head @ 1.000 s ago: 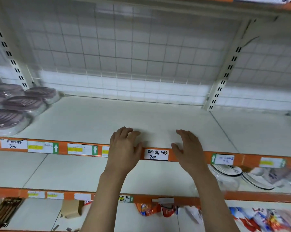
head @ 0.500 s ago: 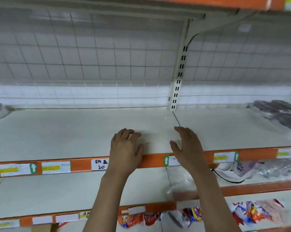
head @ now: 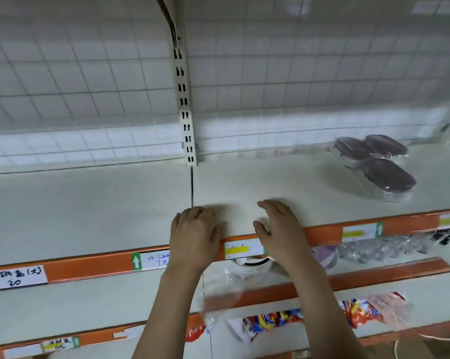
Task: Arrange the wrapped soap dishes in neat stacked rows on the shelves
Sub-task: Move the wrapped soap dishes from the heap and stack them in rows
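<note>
two hands (head: pixel 194 235) (head: pixel 279 229) on shelf edge (head: pixel 322 233)

The shelf (head: pixel 89 208) is off-white with an orange front strip (head: pixel 94 268) carrying white and yellow labels (head: pixel 240 248). At two o'clock, the soap dishes (head: pixel 385 174) are dark maroon under clear wrap; the back wall (head: pixel 89 81) shows a grey grid pattern.

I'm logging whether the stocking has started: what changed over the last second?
The view swung right: the wrapped soap dishes on the right of the shelf came into sight, and those on the left left it. Both hands stayed open over the shelf's front edge, holding nothing. No dish moved.
</note>
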The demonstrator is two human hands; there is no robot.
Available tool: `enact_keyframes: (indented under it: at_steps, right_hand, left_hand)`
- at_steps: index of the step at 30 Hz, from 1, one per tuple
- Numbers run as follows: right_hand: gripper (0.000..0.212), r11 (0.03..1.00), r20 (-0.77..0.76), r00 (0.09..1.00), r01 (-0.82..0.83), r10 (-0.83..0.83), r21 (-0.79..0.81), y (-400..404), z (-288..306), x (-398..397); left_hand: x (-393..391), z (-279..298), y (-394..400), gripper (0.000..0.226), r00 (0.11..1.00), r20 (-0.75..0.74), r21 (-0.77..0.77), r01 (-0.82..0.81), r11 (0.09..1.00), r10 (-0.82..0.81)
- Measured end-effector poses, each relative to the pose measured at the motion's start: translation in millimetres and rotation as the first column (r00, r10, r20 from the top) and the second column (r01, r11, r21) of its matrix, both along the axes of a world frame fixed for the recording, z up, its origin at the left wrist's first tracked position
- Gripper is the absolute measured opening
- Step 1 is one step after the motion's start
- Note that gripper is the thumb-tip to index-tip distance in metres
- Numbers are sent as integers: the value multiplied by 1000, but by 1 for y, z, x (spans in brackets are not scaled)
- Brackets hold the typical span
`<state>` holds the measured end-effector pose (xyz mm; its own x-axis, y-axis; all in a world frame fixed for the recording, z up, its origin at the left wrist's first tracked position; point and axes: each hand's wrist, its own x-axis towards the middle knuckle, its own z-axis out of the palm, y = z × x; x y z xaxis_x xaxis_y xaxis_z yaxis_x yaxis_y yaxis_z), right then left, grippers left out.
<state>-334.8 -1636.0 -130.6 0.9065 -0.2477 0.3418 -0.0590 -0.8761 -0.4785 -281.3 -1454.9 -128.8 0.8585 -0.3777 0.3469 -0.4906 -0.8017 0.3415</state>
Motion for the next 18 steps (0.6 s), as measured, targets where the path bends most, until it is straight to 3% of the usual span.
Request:
enact_keyframes:
  at_steps: [4, 8, 18]
  right_hand:
    - [44, 1000, -25, 999, -21, 21, -9, -22, 4, 15]
    - [44, 999, -27, 1000, -7, 6, -45, -51, 11, 30]
    - [44, 991, 62, 993, 103, -97, -89, -170, 39, 21]
  left_hand:
    - [20, 6, -12, 53, 1000, -14, 19, -12, 1000, 12]
    - [37, 16, -37, 52, 1000, -15, -55, -23, 998, 22]
    - [52, 31, -154, 51, 995, -29, -35, 93, 995, -94]
